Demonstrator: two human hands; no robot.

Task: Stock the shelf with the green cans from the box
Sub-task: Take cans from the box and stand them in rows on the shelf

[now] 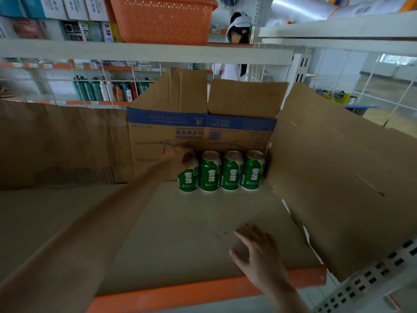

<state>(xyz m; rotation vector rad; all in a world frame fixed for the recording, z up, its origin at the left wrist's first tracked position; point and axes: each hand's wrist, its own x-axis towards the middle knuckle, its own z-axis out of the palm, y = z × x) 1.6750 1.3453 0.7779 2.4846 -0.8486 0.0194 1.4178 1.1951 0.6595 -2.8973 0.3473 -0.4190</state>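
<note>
Green cans (209, 175): glossy dark green, a white ragged patch at the shoulder, white characters with a small flower mark, pale metallic lids; they stand along the shelf's back edge.
Leftmost can (188, 179): same green and white.
Shelf (180, 222): plain dull tan board with a bright orange strip along the front edge.
Cardboard panel (167, 136): brown, crossed by a blue band with pale print; blue upside-down lettering and line drawings below.
Side flap (327, 166): plain brown.
Basket (162, 19): orange, dotted with small holes.
Upright (372, 274): white, with rows of dark slots.
Bottles (106, 90): green, white, orange.
</note>
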